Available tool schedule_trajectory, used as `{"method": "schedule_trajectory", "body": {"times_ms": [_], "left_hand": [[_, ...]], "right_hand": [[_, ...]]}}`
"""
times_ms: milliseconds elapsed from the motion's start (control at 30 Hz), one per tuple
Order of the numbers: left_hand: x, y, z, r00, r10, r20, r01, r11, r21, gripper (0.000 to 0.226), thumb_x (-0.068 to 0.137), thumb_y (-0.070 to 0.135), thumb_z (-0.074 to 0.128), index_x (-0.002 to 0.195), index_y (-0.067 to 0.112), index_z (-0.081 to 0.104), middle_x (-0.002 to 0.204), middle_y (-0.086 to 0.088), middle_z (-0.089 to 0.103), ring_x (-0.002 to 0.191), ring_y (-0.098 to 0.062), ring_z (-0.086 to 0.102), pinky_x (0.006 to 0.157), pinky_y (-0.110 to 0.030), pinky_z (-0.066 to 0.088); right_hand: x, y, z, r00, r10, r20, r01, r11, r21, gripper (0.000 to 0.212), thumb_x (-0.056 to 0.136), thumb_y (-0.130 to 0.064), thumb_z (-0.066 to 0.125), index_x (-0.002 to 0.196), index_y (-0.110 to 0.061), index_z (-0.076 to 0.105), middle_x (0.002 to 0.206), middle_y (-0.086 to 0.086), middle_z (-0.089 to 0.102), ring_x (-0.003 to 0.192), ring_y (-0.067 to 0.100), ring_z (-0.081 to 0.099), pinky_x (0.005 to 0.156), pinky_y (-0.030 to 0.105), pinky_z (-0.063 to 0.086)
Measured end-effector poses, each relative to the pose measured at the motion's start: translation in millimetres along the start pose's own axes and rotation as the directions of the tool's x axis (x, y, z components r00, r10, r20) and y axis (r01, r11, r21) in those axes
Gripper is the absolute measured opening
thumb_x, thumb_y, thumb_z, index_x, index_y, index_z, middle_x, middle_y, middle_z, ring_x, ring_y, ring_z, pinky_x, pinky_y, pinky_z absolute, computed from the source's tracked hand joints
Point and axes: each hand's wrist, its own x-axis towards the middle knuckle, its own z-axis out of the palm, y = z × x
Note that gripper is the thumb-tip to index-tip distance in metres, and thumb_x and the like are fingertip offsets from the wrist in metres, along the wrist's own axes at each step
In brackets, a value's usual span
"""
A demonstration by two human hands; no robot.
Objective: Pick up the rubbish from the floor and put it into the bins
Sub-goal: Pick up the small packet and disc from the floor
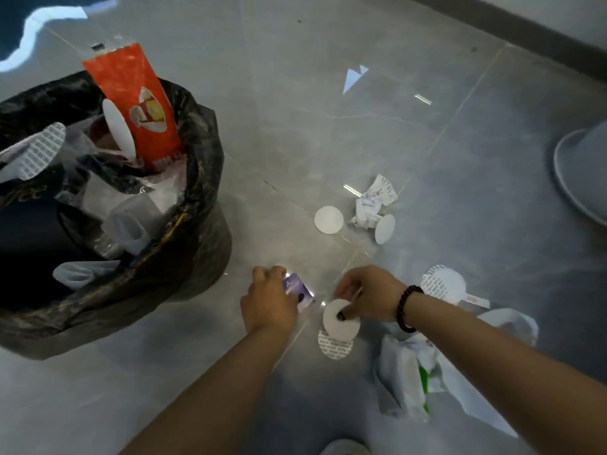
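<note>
Gripping a purple wrapper (297,290) in my left hand (267,302), right hand (369,295) pinching 1 white disc (340,320); thin card could slip free.

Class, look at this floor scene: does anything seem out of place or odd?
Yes. Litter lies on the floor right of the bin: white discs, crumpled paper and a plastic bag. An orange packet sticks up out of the overfull bin.
</note>
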Motion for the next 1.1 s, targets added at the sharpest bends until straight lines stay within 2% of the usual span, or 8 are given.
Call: {"method": "schedule_trajectory", "body": {"times_ms": [100, 200, 367, 533, 700, 833, 933, 1100], "left_hand": [[-0.8, -4.7, 3.8, 0.995, -0.094, 0.028, 0.096, 0.988, -0.119, 0.024, 0.084, 0.027, 0.066, 0.103, 0.024, 0.052, 0.114, -0.004, 0.057, 0.101, -0.026, 0.060, 0.089, -0.037, 0.047], [-6.4, -7.7, 8.7, 0.985, -0.160, 0.056, 0.169, 0.954, -0.247, 0.023, 0.080, 0.026, 0.072, 0.088, 0.022, 0.051, 0.110, -0.008, 0.060, 0.097, -0.027, 0.062, 0.085, -0.035, 0.051], [-19.6, -16.3, 19.6, 0.982, -0.166, -0.093, 0.133, 0.947, -0.292, 0.031, 0.083, 0.024, 0.070, 0.109, 0.022, 0.053, 0.126, -0.004, 0.038, 0.095, -0.026, 0.061, 0.084, -0.034, 0.052], [-26.7, -22.9, 28.5, 0.967, -0.210, -0.145, 0.146, 0.921, -0.361, 0.025, 0.077, 0.020, 0.074, 0.096, 0.023, 0.058, 0.123, 0.000, 0.038, 0.089, -0.023, 0.061, 0.085, -0.035, 0.052], [-25.7, -27.3, 31.1, 0.972, -0.205, -0.114, 0.149, 0.916, -0.373, 0.012, 0.081, 0.022, 0.070, 0.090, 0.020, 0.061, 0.115, 0.001, 0.047, 0.081, -0.025, 0.062, 0.076, -0.033, 0.050], [-31.2, -34.4, 22.3, 0.974, -0.223, -0.048, 0.175, 0.865, -0.470, 0.013, 0.081, 0.024, 0.071, 0.080, 0.023, 0.058, 0.088, 0.003, 0.066, 0.080, -0.017, 0.063, 0.070, -0.027, 0.048], [-41.6, -42.1, 9.4, 0.971, -0.240, 0.005, 0.207, 0.829, -0.520, 0.011, 0.083, 0.022, 0.070, 0.085, 0.024, 0.060, 0.087, 0.002, 0.069, 0.078, -0.014, 0.062, 0.070, -0.025, 0.047], [-68.4, -55.2, -31.1, 0.988, -0.148, 0.040, 0.138, 0.737, -0.661, 0.016, 0.083, 0.010, 0.069, 0.080, 0.025, 0.065, 0.088, 0.003, 0.070, 0.078, -0.008, 0.062, 0.069, -0.014, 0.042]], "right_hand": [[-5.5, 0.7, 29.7, 0.999, -0.040, 0.030, 0.045, 0.982, -0.185, 0.051, 0.071, -0.023, 0.080, 0.118, -0.015, 0.060, 0.120, 0.004, 0.058, 0.109, 0.019, 0.056, 0.090, 0.020, 0.040], [-6.8, 3.7, 50.1, 0.998, -0.063, 0.026, 0.067, 0.950, -0.305, 0.053, 0.077, -0.014, 0.071, 0.126, -0.013, 0.052, 0.128, 0.009, 0.045, 0.114, 0.027, 0.051, 0.094, 0.025, 0.039], [-7.0, 0.4, 68.4, 0.995, -0.093, 0.042, 0.102, 0.891, -0.442, 0.035, 0.082, -0.014, 0.055, 0.116, -0.008, 0.052, 0.122, 0.012, 0.046, 0.106, 0.031, 0.055, 0.089, 0.034, 0.045], [-10.5, 7.1, 79.1, 0.991, -0.119, 0.063, 0.135, 0.846, -0.515, 0.026, 0.081, -0.013, 0.053, 0.107, -0.009, 0.055, 0.114, 0.012, 0.052, 0.106, 0.028, 0.051, 0.085, 0.032, 0.043], [-16.3, 8.3, 68.4, 0.993, -0.103, 0.061, 0.118, 0.922, -0.370, 0.025, 0.079, -0.006, 0.059, 0.103, -0.011, 0.064, 0.100, 0.001, 0.050, 0.102, 0.021, 0.056, 0.071, 0.013, 0.033], [-25.9, 6.5, 57.1, 0.998, -0.067, 0.002, 0.066, 0.973, -0.220, 0.014, 0.077, -0.008, 0.064, 0.084, -0.021, 0.064, 0.089, -0.007, 0.054, 0.088, 0.012, 0.055, 0.073, 0.017, 0.045], [-28.8, -0.6, 52.8, 0.997, -0.058, -0.055, 0.052, 0.994, -0.095, 0.034, 0.076, -0.007, 0.067, 0.066, -0.034, 0.050, 0.076, -0.017, 0.054, 0.072, 0.004, 0.054, 0.059, 0.005, 0.041], [-38.7, -31.7, 33.9, 0.983, -0.111, -0.148, 0.115, 0.993, 0.017, 0.030, 0.074, -0.006, 0.072, 0.066, -0.029, 0.054, 0.071, -0.011, 0.057, 0.062, 0.000, 0.051, 0.057, 0.007, 0.042]]}}
